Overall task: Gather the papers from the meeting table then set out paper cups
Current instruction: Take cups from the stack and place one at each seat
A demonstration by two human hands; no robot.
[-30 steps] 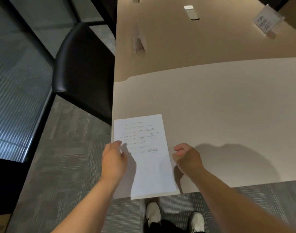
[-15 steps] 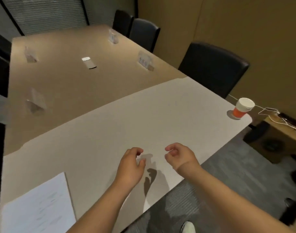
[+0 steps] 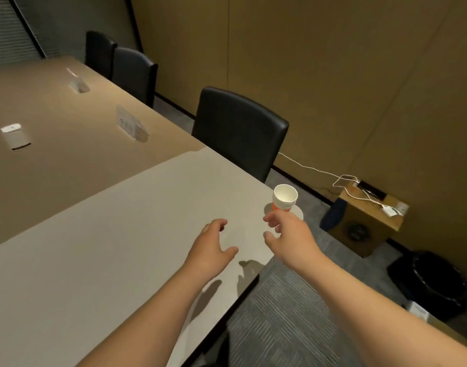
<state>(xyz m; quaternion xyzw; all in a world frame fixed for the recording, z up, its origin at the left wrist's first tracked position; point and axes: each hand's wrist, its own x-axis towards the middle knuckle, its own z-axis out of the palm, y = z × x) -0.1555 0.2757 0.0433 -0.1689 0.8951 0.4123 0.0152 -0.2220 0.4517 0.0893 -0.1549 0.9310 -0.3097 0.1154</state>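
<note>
A stack of paper cups, white inside with an orange base, stands at the near right corner of the meeting table. My right hand hovers just in front of the stack, fingers loosely spread, a small gap from it, holding nothing. My left hand floats over the pale tabletop to the left of the right hand, fingers relaxed and empty. No papers are in view.
Black chairs line the table's right side. Name cards and a small white device lie on the far tabletop. A cardboard box with cables and a black bin stand on the carpet to the right.
My view swung right from the sheet of paper to the table's corner. Both hands let go of the paper, opened, and moved toward the cup stack, the right one nearly reaching it.
</note>
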